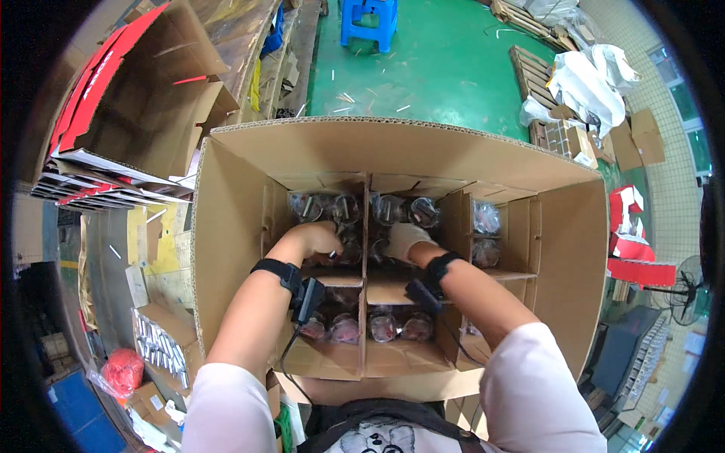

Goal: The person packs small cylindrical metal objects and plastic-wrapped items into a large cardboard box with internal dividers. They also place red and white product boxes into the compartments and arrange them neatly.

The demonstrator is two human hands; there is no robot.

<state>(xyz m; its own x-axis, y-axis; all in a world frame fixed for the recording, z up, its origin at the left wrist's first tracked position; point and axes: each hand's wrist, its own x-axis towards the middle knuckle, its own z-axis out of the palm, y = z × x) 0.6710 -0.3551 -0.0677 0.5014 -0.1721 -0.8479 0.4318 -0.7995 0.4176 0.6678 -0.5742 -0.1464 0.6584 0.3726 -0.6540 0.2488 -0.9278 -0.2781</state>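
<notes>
Both my hands reach down into a large open cardboard box [408, 143] split by cardboard dividers [366, 317]. Its compartments hold round, clear-plastic-wrapped containers, some with reddish contents, such as the wrapped container [345, 208] at the back. My left hand [320, 240] is closed in the back-left compartment, fingers curled down beside the wrapped containers; a small dark-tipped piece shows by it, and what it grips is unclear. Across the divider, my right hand [408, 241], in a white glove, is at a wrapped container [382, 251]; its fingers are largely hidden.
More wrapped containers sit in the front compartments [343, 330] and the right column [485, 217]. Red-and-brown cartons [136, 98] stand at the left, above a box of silver tubes [160, 346]. A blue stool [369, 23], wooden pallets [529, 79] and a fan [686, 291] stand around.
</notes>
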